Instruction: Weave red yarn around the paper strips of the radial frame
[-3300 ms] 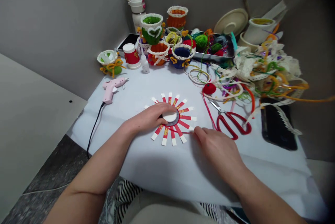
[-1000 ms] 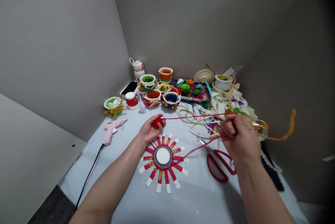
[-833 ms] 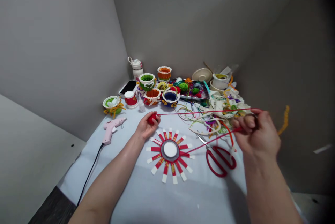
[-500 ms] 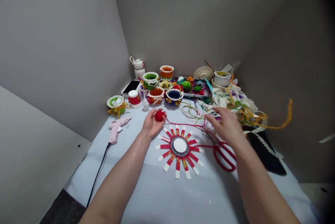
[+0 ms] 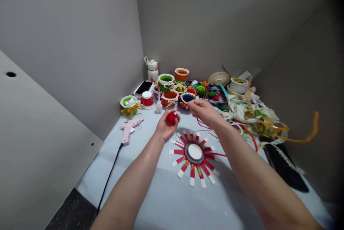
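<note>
Right hand (image 5: 202, 111) moved inward, now pinching the red strand (image 5: 179, 109) just beside left hand (image 5: 167, 127) — fingers curled round the red yarn ball (image 5: 171, 117). Unwinding step, likely; next calls for even tension.

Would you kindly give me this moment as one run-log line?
left hand: holds red yarn ball | right hand: pinches red strand | fanned paper cup: flat on table, untouched
</note>
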Motion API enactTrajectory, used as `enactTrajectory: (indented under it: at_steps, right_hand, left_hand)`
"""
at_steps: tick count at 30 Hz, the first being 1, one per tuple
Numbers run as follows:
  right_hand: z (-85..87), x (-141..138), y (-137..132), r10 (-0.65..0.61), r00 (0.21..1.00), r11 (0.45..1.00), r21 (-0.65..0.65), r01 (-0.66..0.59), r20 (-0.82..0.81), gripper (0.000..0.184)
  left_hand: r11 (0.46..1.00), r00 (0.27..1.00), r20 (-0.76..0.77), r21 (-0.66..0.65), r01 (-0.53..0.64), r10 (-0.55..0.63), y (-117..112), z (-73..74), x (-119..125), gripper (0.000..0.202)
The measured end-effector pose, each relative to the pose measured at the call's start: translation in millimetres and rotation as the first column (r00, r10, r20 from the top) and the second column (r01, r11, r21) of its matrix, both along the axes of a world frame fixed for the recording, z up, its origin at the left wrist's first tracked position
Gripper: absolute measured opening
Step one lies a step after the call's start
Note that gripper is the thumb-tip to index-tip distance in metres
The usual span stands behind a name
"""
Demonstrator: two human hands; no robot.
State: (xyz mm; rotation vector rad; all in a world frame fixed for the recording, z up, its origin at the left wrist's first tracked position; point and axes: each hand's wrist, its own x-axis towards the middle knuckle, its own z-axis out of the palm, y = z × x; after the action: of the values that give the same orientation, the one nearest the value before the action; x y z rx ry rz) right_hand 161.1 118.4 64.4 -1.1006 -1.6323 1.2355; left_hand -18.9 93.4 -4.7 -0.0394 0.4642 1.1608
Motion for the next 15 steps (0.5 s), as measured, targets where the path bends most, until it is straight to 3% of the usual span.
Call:
enactTrajectory:
  at_steps: [3, 9, 12, 15]
  right_hand:
    - [28.4, 3.0, 3.1, -0.055, 0.959, 0.997, 0.040, 0.069, -0.277, 0.047]
    - [70.6, 36.3, 2.9, -0.138, 0.865, 0.956, 0.164, 0.244, -0.483, 0.028]
    - [82.2, 70.9, 2.4, -0.192, 0.791, 0.896, 0.226, 0.383, -0.581, 0.021]
    - [76.1, 107.1, 5.7, -0.316, 0.763, 0.787, 0.294, 0.543, -0.564, 0.021]
  left_hand:
    - [0.999, 0.998, 0.038, -0.023, 0.044, -0.043, -3.2, 2.2, -0.1, 0.038]
    - [0.998, 0.997, 0.072, -0.052, 0.047, -0.043, -3.6, 1.1, -1.7, 0.033]
    - [0.997, 0.997, 0.068, -0.072, 0.031, -0.026, -1.5, -0.1, -2.1, 0.032]
    - [0.996, 0.998, 0.059, -0.090, 0.020, -0.015, -0.2, -0.2, -1.0, 0.031]
